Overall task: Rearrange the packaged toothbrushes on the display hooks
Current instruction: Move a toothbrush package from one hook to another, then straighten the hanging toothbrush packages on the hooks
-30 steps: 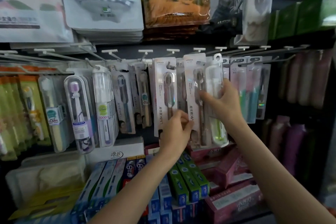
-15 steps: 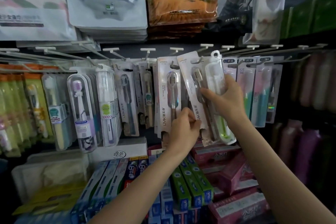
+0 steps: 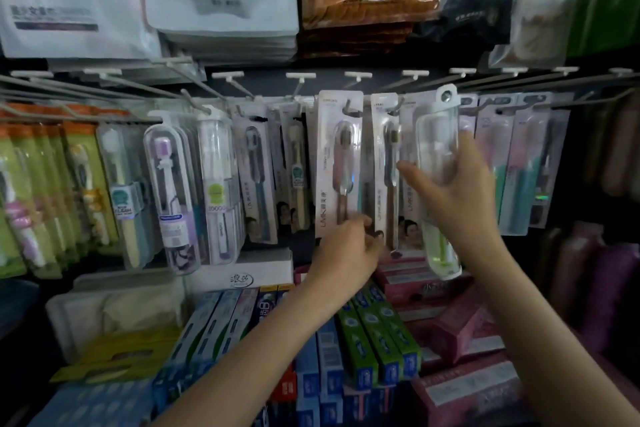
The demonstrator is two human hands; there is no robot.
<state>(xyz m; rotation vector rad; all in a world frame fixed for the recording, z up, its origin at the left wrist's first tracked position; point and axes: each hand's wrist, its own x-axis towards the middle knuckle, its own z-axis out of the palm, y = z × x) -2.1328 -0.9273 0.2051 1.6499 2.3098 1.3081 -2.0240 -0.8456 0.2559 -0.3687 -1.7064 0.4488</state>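
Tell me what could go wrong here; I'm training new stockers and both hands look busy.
The right hand holds the clear toothbrush case off any hook; it could slip onto the boxes below. The left hand pinches only the bottom of a carded toothbrush, so tugging may unhook it.

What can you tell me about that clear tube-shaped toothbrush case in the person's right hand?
The clear case is a long, rounded capsule of see-through plastic with a white hang tab and hole on top. It stands nearly upright before the hooks. A greenish toothbrush handle shows near its bottom. The right hand grips its middle from behind.
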